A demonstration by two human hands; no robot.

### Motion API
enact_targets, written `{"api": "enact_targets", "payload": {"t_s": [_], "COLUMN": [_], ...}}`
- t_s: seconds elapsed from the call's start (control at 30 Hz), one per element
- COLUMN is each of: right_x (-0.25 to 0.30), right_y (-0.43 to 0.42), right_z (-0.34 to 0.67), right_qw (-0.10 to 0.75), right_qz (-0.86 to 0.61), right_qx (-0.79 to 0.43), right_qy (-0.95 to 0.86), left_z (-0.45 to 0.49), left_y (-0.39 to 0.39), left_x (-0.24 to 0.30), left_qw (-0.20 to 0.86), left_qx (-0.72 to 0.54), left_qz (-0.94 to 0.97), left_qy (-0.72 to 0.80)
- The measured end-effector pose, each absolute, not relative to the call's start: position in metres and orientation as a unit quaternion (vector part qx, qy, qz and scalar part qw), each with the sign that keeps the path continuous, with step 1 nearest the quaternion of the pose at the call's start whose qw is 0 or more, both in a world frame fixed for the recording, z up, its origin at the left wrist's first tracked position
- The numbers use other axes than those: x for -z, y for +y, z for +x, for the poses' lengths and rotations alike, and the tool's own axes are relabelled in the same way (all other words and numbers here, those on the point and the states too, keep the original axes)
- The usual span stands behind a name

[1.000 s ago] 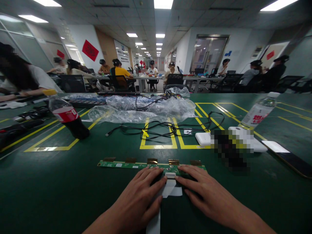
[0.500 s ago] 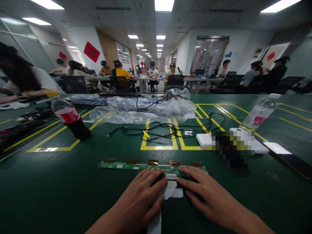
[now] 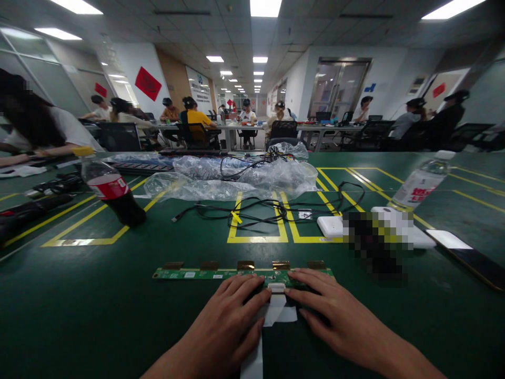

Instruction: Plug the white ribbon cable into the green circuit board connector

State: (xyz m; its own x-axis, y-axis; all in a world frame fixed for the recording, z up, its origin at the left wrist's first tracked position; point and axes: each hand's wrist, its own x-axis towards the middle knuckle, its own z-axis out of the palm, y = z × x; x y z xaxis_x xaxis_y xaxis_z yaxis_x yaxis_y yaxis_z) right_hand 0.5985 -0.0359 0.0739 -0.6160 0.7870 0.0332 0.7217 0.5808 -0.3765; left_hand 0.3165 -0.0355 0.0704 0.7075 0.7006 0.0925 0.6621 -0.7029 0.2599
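Note:
A long, narrow green circuit board with copper-coloured tabs along its far edge lies on the table before me. At its near edge is the white connector of a flat white ribbon cable, which has a fold to the right. My left hand has fingers over the board and its index fingertip against the connector's left end; its thumb is by the cable. My right hand mirrors it, index fingertip at the connector's right end. Together they grip the connector from both sides. Whether it is fully seated I cannot tell.
A cola bottle stands at left and a water bottle at right. Black cables and clear plastic wrap lie beyond the board. A white box, a blurred-out dark thing and a phone lie right. A co-worker sits at far left.
The circuit board has slid slightly left, and its left end has swung a little towards me. The fold in the ribbon cable has shifted a little. Both hands stay almost in place.

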Motion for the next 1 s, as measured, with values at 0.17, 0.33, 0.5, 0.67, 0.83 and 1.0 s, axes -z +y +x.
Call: {"api": "enact_targets", "payload": {"t_s": [0.17, 0.33, 0.5, 0.67, 0.83, 1.0], "right_x": [-0.072, -0.068, -0.070, -0.072, -0.074, -0.076], "right_y": [-0.035, -0.031, -0.028, -0.026, -0.026, -0.027], "right_z": [0.602, 0.608, 0.613, 0.614, 0.613, 0.612], "right_qw": [0.116, 0.162, 0.173, 0.163, 0.160, 0.167], "right_qz": [-0.428, -0.432, -0.444, -0.464, -0.469, -0.469], "right_qx": [-0.169, -0.151, -0.161, -0.175, -0.185, -0.190], "right_qy": [-0.880, -0.874, -0.864, -0.853, -0.848, -0.846], "left_z": [0.318, 0.315, 0.293, 0.232, 0.147, 0.089], "left_y": [-0.035, -0.037, -0.039, -0.028, -0.008, 0.001], "left_x": [-0.071, -0.069, -0.060, -0.036, -0.027, -0.033], "left_qw": [0.107, 0.097, 0.072, 0.014, 0.011, 0.009], "left_qx": [-0.099, -0.099, -0.103, -0.135, -0.121, -0.101], "left_qz": [0.912, 0.898, 0.884, 0.856, 0.823, 0.770], "left_qy": [0.383, 0.417, 0.450, 0.499, 0.556, 0.629]}}
